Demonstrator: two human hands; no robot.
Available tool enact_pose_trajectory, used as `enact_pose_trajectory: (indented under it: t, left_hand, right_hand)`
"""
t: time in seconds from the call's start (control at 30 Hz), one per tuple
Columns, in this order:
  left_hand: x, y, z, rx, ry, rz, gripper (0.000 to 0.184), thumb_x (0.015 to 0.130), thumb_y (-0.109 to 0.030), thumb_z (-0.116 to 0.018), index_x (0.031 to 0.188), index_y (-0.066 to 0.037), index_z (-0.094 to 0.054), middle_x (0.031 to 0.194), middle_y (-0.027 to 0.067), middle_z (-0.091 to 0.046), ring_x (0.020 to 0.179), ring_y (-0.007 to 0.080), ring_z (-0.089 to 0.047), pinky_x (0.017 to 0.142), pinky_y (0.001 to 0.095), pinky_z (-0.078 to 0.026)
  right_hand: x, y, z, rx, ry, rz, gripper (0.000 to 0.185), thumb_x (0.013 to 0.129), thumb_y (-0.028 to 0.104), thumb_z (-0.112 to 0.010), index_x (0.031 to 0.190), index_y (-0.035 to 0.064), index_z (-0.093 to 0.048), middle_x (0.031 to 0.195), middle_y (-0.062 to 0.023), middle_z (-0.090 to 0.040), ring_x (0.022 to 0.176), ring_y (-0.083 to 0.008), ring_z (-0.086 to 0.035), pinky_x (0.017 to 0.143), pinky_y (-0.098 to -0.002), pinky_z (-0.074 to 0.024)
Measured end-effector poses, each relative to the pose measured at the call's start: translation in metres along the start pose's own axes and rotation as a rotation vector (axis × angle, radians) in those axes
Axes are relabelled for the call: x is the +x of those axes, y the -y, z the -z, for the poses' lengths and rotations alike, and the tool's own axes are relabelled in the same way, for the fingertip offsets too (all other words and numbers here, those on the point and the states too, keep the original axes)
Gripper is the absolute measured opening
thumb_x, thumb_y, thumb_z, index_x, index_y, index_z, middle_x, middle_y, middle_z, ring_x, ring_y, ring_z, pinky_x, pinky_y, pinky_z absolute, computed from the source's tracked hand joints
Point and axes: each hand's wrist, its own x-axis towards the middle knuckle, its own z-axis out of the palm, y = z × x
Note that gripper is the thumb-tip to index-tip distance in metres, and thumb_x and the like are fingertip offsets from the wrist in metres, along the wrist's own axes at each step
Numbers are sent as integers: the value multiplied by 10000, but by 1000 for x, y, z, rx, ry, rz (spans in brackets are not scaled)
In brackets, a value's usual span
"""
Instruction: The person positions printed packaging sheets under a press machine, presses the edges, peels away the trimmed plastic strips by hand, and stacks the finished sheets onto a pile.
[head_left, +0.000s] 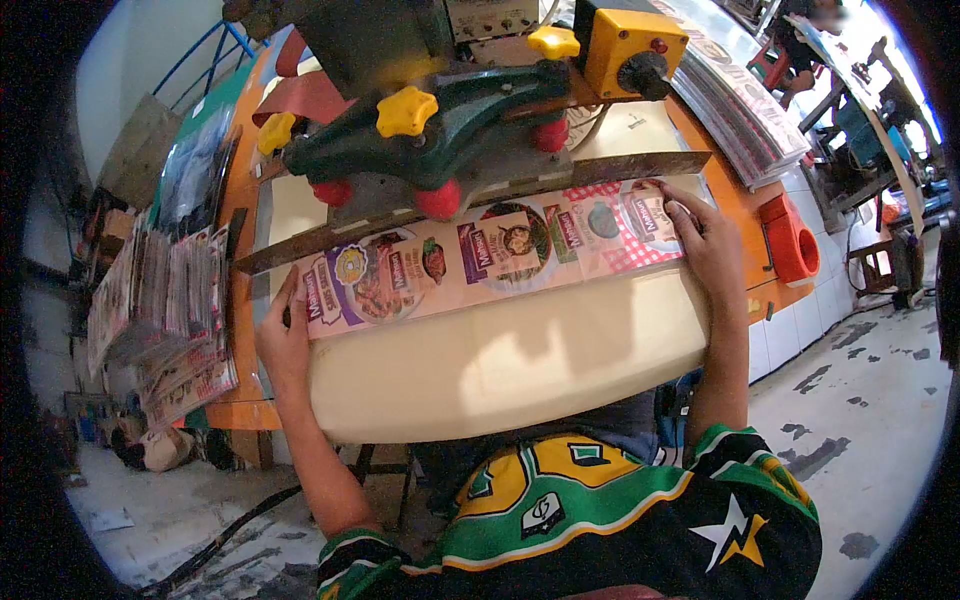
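A long printed plastic sheet (500, 250) with food pictures lies across a cream-coloured padded board (500, 360). At its left end, my left hand (285, 335) is closed on the edge. My right hand (708, 240) grips the other end, thumb over the print. Just beyond the sheet, a straight metal bar (650, 166) runs from side to side, covering its far edge. Above the bar sits a machine (470, 125) with a dark green frame, yellow star knobs (408, 112) and red round feet (437, 199).
Stacks of printed sheets stand at the left (165, 300) and on the table's back right (745, 115). A red tape dispenser-like object (790, 238) sits at the orange table's (750, 180) right edge. A yellow control box (635, 55) is behind. Another person (800, 50) is far right.
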Motion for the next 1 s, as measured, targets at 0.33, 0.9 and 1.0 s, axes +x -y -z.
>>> enact_pose_trajectory:
  t: [0.33, 0.9, 1.0]
  left_hand:
    - [3, 9, -3, -45, -15, -62, 486, 1050, -478, -557, 1414, -174, -665, 1311, 164, -714, 1166, 301, -707, 971, 379, -521]
    - [4, 5, 1, 42, 31, 24, 445, 1061, -451, -556, 1425, -217, -657, 1265, 167, -730, 1087, 297, -738, 896, 385, -552]
    - [3, 7, -1, 44, 15, -9, 441, 1061, -455, -555, 1431, -235, -651, 1264, 165, -732, 1079, 282, -741, 888, 384, -554]
  right_hand:
    - [-4, 11, 7, -85, 3, 2, 331, 1005, 419, -633, 1296, 302, -739, 861, -188, -752, 827, -347, -746, 760, -437, -549]
    - [-2, 7, 4, -60, 6, 5, 329, 1010, 428, -623, 1292, 304, -740, 941, -206, -761, 900, -370, -749, 816, -446, -562]
    - [-2, 11, 7, -96, 38, -28, 331, 1009, 425, -623, 1294, 303, -739, 951, -205, -763, 894, -373, -749, 805, -448, -561]
